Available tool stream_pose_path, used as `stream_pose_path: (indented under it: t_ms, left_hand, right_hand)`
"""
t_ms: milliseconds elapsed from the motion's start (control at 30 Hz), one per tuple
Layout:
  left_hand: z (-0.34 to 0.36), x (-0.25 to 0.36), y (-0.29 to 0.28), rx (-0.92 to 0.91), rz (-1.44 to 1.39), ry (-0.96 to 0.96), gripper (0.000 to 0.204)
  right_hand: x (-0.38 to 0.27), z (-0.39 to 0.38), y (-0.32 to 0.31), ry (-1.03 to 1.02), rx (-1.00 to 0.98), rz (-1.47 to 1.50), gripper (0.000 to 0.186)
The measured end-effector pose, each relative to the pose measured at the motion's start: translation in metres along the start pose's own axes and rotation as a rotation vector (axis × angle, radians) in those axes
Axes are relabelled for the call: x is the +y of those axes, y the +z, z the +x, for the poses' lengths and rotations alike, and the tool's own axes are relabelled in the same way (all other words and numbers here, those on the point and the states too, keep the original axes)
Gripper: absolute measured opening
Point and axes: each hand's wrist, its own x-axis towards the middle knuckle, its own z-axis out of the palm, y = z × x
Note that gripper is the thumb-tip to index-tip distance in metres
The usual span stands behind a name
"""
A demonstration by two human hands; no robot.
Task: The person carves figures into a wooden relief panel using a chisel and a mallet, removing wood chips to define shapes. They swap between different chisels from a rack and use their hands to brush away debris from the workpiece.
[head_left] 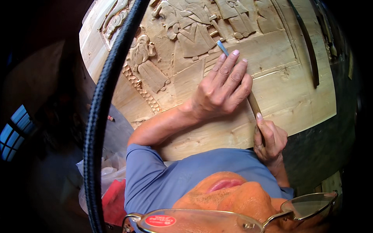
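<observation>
A pale wooden panel (272,54) bears raised carved robed figures (192,37) across its upper half and a scaly carved band (142,89) at left. My left hand (221,87), reaching across from the lower left, wraps its fingers over a slim chisel (254,103) near its metal blade. The blade tip sits on the panel just below the central figure. Lower right, my right hand (270,141) grips the rear of the chisel's shaft, thumb along it. The part of the shaft under my left fingers is hidden.
A black braided cable (99,112) crosses the view at left. A long dark strip (309,42) lies on the panel's right side. Crumpled plastic (110,167) and red material (112,198) are at lower left, below the panel's edge. A small window (17,128) shows at far left.
</observation>
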Motion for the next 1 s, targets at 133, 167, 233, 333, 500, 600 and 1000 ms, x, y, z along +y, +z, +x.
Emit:
stream_pose_path:
  t_ms: [133,167,233,333,500,600,1000]
  left_hand:
    - [-0.002,0.0,0.003,0.016,0.01,0.016,0.017]
    - [-0.002,0.0,0.002,0.021,0.01,0.015,0.017]
    - [-0.001,-0.001,0.003,0.032,0.005,0.012,0.017]
    - [0.0,-0.001,0.002,0.032,0.001,0.024,0.016]
    - [0.002,-0.001,0.001,0.024,0.02,0.047,0.016]
    - [-0.001,0.0,0.002,0.016,0.007,0.036,0.016]
    - [-0.002,-0.004,-0.001,0.036,0.023,0.026,0.016]
  right_hand:
    - [-0.001,-0.001,0.002,-0.012,0.009,-0.022,0.062]
    - [-0.001,-0.002,0.002,-0.016,0.007,-0.027,0.062]
    - [-0.003,-0.003,-0.002,-0.014,-0.024,-0.054,0.062]
    - [-0.002,-0.004,0.001,-0.02,-0.01,-0.037,0.061]
    - [0.003,-0.007,0.004,-0.019,0.002,-0.019,0.058]
    - [0.003,-0.006,0.007,-0.02,0.001,-0.021,0.056]
    - [0.001,-0.003,0.011,-0.026,-0.018,-0.06,0.053]
